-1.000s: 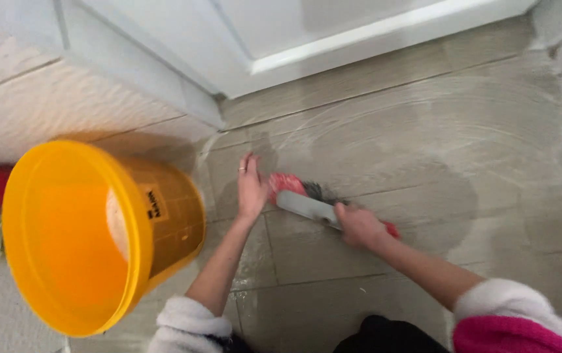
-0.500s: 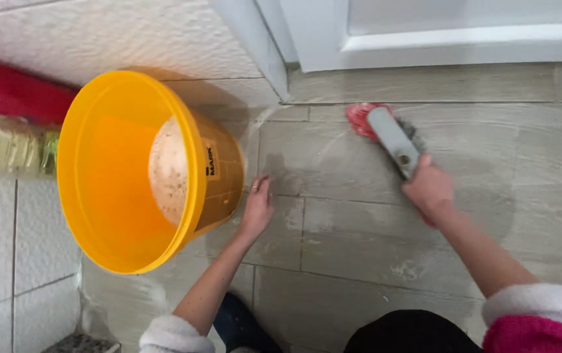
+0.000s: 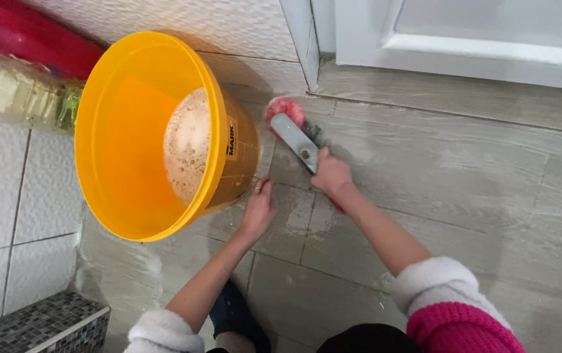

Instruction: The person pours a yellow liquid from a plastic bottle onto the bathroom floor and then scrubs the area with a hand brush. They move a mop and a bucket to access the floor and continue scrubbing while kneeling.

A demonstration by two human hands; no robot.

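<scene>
By the bucket [image 3: 130,216], probably wet brush [image 3: 291,131]

the yellow bucket [image 3: 143,137] stands on the wet floor [image 3: 464,170] just left of both hands, its base almost touching the left hand [image 3: 258,209] and close to the red head of the scrub brush [image 3: 289,127]. behind the brush, the tiled wall [image 3: 183,23] and the white door frame [image 3: 307,33] close off the corner, leaving only a narrow gap there. right of the right hand [image 3: 331,174] the floor runs open up to the door sill.
</scene>
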